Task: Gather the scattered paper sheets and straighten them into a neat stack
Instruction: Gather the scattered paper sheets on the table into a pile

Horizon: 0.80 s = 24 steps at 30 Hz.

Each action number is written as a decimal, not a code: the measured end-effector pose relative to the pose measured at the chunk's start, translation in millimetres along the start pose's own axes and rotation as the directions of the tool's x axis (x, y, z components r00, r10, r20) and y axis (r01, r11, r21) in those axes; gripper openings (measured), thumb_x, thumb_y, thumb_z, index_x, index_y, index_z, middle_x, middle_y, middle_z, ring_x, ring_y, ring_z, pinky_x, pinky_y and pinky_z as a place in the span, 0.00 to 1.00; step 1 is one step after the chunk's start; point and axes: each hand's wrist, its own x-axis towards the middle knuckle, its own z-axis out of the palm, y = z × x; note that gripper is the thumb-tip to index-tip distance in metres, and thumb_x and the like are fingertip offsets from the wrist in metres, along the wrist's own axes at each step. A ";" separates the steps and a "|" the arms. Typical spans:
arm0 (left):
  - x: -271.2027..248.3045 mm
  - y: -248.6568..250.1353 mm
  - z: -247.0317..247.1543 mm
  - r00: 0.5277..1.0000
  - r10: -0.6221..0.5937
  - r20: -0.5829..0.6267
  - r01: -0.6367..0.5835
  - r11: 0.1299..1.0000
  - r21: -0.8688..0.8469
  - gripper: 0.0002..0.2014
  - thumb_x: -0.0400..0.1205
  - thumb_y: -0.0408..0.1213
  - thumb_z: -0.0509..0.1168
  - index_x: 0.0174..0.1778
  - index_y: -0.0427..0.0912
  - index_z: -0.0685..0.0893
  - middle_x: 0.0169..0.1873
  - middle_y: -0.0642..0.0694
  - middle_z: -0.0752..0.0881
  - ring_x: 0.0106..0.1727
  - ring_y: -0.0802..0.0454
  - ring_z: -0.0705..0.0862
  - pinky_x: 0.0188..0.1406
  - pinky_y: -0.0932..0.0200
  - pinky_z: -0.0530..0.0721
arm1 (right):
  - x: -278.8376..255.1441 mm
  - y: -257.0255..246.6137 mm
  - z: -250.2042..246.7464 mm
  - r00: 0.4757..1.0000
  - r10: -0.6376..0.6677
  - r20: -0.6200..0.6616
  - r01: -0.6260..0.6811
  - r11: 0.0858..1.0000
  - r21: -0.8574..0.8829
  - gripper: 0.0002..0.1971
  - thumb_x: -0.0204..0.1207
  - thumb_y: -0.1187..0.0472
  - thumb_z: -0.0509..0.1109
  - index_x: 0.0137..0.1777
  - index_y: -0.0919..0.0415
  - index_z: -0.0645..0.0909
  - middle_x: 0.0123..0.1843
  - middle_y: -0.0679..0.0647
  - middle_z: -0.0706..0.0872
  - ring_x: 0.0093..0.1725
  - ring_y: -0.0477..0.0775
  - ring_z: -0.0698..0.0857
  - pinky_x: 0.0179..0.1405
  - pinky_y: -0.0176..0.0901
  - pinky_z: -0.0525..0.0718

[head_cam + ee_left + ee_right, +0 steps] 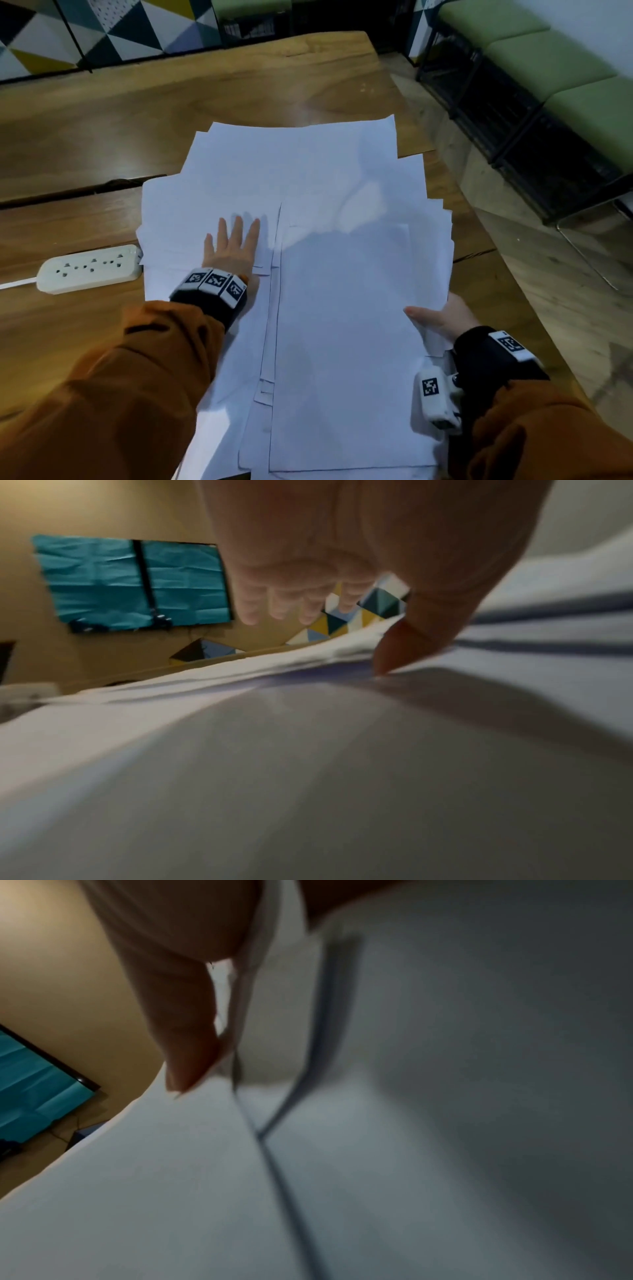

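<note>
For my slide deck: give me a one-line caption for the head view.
Left hand flat on scattered paper sheets, right hand gripping their edge, on a wooden table.

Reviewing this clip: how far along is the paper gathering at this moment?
Done: the paper sheets already overlap in one pile on the table; none lies apart. In hand: the left hand lies flat on the pile's left part, and the right hand grips the right edge, thumb on top. Left: edges and corners are still fanned out and skewed, so squaring into a neat stack remains.
</note>
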 end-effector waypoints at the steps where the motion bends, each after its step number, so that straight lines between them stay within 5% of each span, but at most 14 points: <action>1: 3.9 1.7 -1.0 0.997 0.042 0.057 -0.040 0.999 -0.031 0.47 0.74 0.43 0.64 0.79 0.47 0.36 0.83 0.41 0.40 0.82 0.36 0.40 0.80 0.36 0.50 | -0.2 0.5 0.3 1.000 -0.008 -0.003 0.008 1.000 0.001 0.19 0.56 0.65 0.81 0.47 0.57 0.81 0.47 0.58 0.86 0.44 0.52 0.86 0.39 0.42 0.85; 6: 10.5 11.2 -0.1 0.995 0.053 0.084 -0.052 0.999 -0.012 0.43 0.73 0.50 0.61 0.79 0.46 0.44 0.82 0.39 0.45 0.81 0.33 0.48 0.73 0.35 0.65 | -1.8 -0.7 -0.6 1.000 -0.022 -0.016 0.022 1.000 0.009 0.17 0.66 0.72 0.76 0.52 0.61 0.78 0.43 0.50 0.85 0.42 0.46 0.83 0.27 0.24 0.83; 11: 13.4 6.0 -6.7 0.995 0.047 0.090 -0.056 0.994 0.099 0.35 0.80 0.39 0.61 0.79 0.39 0.48 0.81 0.36 0.54 0.78 0.34 0.60 0.67 0.39 0.73 | -2.3 -1.5 0.3 0.999 -0.038 -0.031 0.038 0.999 -0.013 0.18 0.65 0.71 0.76 0.54 0.62 0.78 0.49 0.59 0.85 0.44 0.50 0.84 0.39 0.39 0.82; 16: -13.2 16.6 -34.7 0.990 -0.122 0.076 0.140 0.942 -0.306 0.29 0.82 0.40 0.56 0.79 0.51 0.54 0.71 0.33 0.75 0.68 0.33 0.75 0.64 0.45 0.74 | -0.7 -1.6 0.0 0.998 -0.023 -0.050 0.022 1.000 -0.018 0.19 0.64 0.69 0.77 0.55 0.63 0.78 0.53 0.63 0.84 0.53 0.63 0.83 0.49 0.50 0.82; 20: -74.9 74.0 -15.7 0.995 0.095 -0.034 -0.101 0.935 -0.341 0.30 0.83 0.42 0.55 0.79 0.57 0.50 0.81 0.47 0.63 0.78 0.45 0.66 0.74 0.51 0.66 | 0.8 0.5 -0.2 0.998 0.009 -0.057 -0.009 1.000 0.001 0.22 0.65 0.69 0.77 0.60 0.67 0.78 0.58 0.66 0.85 0.54 0.63 0.83 0.54 0.52 0.79; 22: -104.7 105.1 1.7 0.960 0.279 0.006 -0.268 0.927 -0.261 0.28 0.84 0.46 0.52 0.80 0.55 0.50 0.81 0.50 0.62 0.79 0.47 0.66 0.73 0.47 0.69 | -0.2 -2.6 1.5 0.996 0.041 -0.079 -0.037 0.998 0.045 0.21 0.68 0.68 0.75 0.62 0.69 0.77 0.61 0.68 0.84 0.54 0.62 0.83 0.54 0.52 0.78; 24: -127.9 124.2 7.1 0.904 0.415 0.104 -0.381 0.892 -0.244 0.32 0.80 0.58 0.46 0.79 0.54 0.50 0.80 0.49 0.64 0.76 0.44 0.70 0.69 0.45 0.73 | -1.0 -7.0 3.5 0.992 0.050 -0.116 -0.036 0.992 0.120 0.24 0.69 0.57 0.75 0.63 0.67 0.77 0.65 0.66 0.82 0.56 0.61 0.81 0.58 0.51 0.76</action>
